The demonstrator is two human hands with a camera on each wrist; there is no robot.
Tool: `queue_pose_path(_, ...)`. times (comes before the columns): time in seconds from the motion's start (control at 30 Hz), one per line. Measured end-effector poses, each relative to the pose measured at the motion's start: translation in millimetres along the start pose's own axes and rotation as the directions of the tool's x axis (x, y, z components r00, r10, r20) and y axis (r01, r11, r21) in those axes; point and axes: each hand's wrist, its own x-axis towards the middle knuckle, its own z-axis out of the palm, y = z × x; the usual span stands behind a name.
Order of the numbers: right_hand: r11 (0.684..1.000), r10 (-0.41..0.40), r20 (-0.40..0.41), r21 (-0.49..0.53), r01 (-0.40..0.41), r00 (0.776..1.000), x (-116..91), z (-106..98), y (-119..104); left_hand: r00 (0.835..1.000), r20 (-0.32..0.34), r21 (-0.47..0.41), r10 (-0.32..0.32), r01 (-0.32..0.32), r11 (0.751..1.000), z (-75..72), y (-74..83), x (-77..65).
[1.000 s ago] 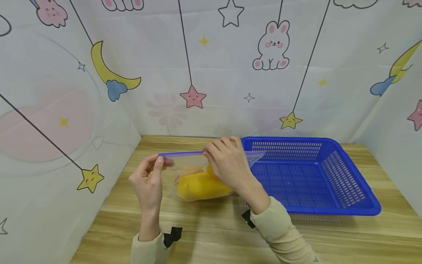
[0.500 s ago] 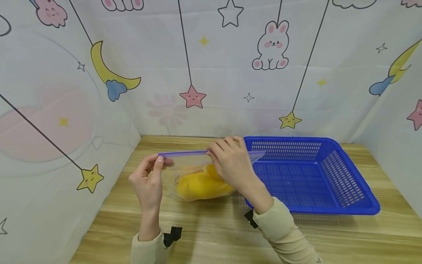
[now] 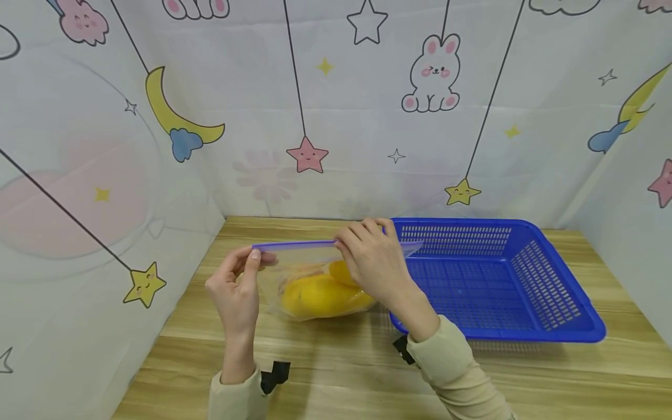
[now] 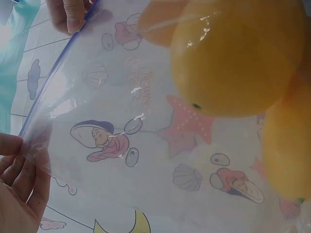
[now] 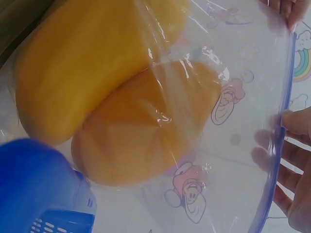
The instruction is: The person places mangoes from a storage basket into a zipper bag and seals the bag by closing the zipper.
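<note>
A clear zip bag (image 3: 301,258) printed with cartoon figures hangs upright above the table, its purple zip strip (image 3: 294,244) along the top. Inside lie several yellow mangoes (image 3: 320,296), seen large through the film in both wrist views. My left hand (image 3: 238,286) pinches the bag's top left corner between thumb and fingers. Farther right along the strip, my right hand (image 3: 374,256) pinches the zip from above, thumb on the near side. The strip's right end sticks out beyond my right hand, over the basket's left side.
A blue plastic basket (image 3: 525,337) with slotted walls stands right of the bag, its left rim close to my right wrist. Wood-grain table (image 3: 336,373) lies underneath. A printed cloth (image 3: 357,105) walls in the back and sides.
My right hand has slid a short way rightward along the zip strip, uncovering more of the strip and mangoes. My left hand stays at the corner.
</note>
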Motion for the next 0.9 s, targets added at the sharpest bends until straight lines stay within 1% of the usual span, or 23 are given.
queue_pose_path(0.2, 1.0, 0.009, 0.02, -0.008, -0.009, 1.0, -1.8, -0.3, 2.4, 1.0, -0.002, 0.003, -0.004, 0.004, 1.0, 0.0, -0.2, 0.1)
queue_pose_path(0.43, 1.0, 0.011, 0.019, -0.012, -0.01, 1.0, -3.5, -1.6, 5.3, 1.0, -0.005, 0.008, -0.027, 0.027, 1.0, -0.2, 0.9, 0.3)
queue_pose_path(0.67, 1.0, 0.02, 0.027, -0.015, -0.019, 0.999, -4.8, -2.7, 7.5, 1.0, -0.006, 0.007, -0.022, 0.022, 1.0, 0.0, 1.9, 0.6)
queue_pose_path(0.9, 1.0, 0.027, 0.031, -0.011, -0.027, 0.999, -6.8, -4.1, 8.9, 1.0, -0.003, 0.026, -0.02, 0.02, 0.999, -0.1, 0.9, 0.3)
